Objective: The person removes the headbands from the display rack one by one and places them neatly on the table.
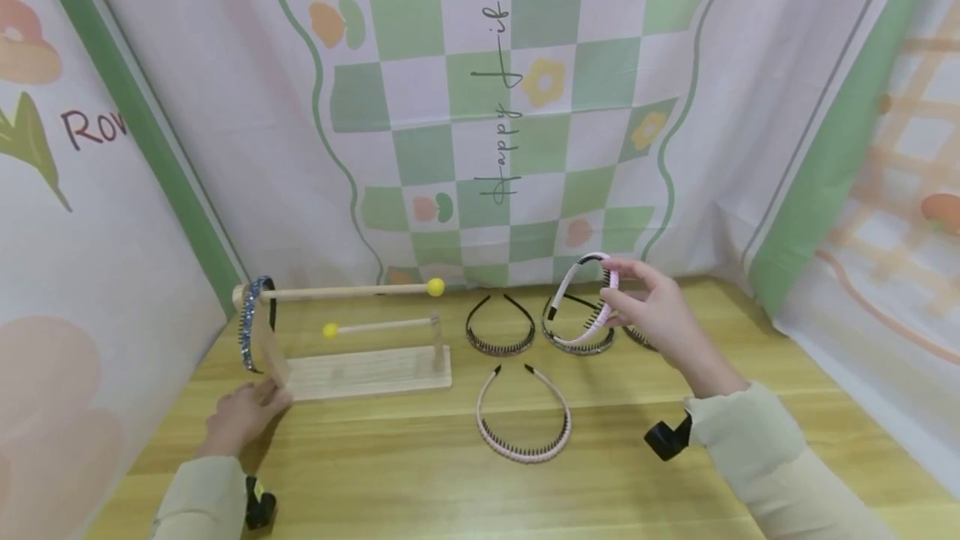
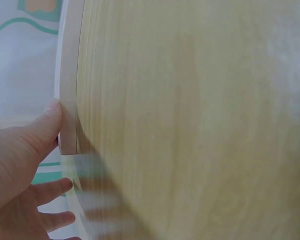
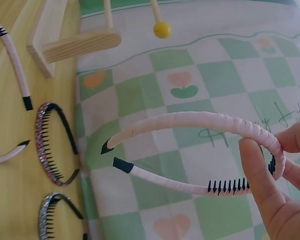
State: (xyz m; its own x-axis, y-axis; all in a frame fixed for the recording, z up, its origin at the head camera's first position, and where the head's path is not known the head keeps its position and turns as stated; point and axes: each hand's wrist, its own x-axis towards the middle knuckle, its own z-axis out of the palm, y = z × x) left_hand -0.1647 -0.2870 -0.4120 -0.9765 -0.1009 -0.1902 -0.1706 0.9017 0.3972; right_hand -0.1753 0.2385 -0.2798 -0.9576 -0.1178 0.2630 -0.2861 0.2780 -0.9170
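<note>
My right hand (image 1: 651, 319) pinches a pink headband (image 3: 190, 120) with black comb teeth, raised above the table. In the right wrist view its two black-tipped ends point left. At the left, my left hand (image 1: 243, 419) grips the near left corner of a wooden display rack (image 1: 367, 372). The left wrist view shows the thumb against the rack's base edge (image 2: 69, 120) and the other visible fingers spread; the index finger is hidden. A blue glittery headband (image 1: 246, 327) hangs on the left end of the rack's upper rod (image 1: 345, 292).
Another pink headband (image 1: 525, 455) lies on the wooden table (image 1: 390, 473) in front. Behind it lie a dark glittery headband (image 1: 501, 348) and a silvery one (image 1: 585, 348), with one more partly hidden by my right hand. A patterned curtain (image 1: 480, 132) stands behind the table.
</note>
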